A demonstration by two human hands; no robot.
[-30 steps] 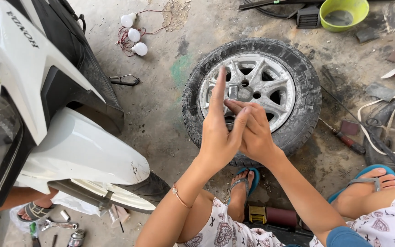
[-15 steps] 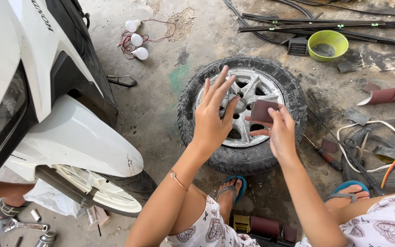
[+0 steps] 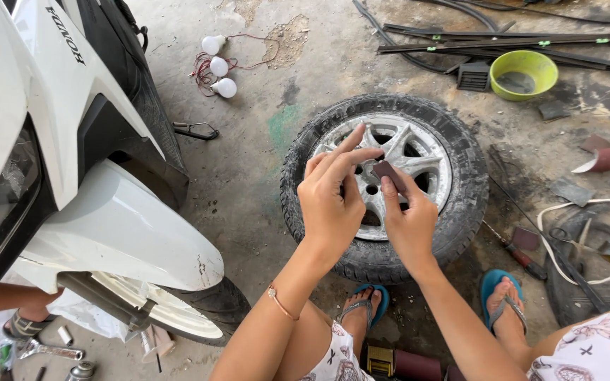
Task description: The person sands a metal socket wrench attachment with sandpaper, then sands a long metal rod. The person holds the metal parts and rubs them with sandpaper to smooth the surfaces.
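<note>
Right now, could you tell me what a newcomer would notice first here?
Both hands meet at centre: the left hand and right hand pinch a small dark patch above a wheel lying flat on the concrete. A white scooter fills the left side, and a green bowl sits at upper right.

Bare concrete floor (image 3: 248, 183), stained and pretty grimy. A small wheel (image 3: 390, 183) with a silver alloy rim lies flat in the middle. Toward the far edge there's a green bowl (image 3: 524, 73) and some long dark strips (image 3: 503, 42); three white bulbs (image 3: 218, 67) on red wire sit far left, beside the white scooter (image 3: 72, 183).
</note>
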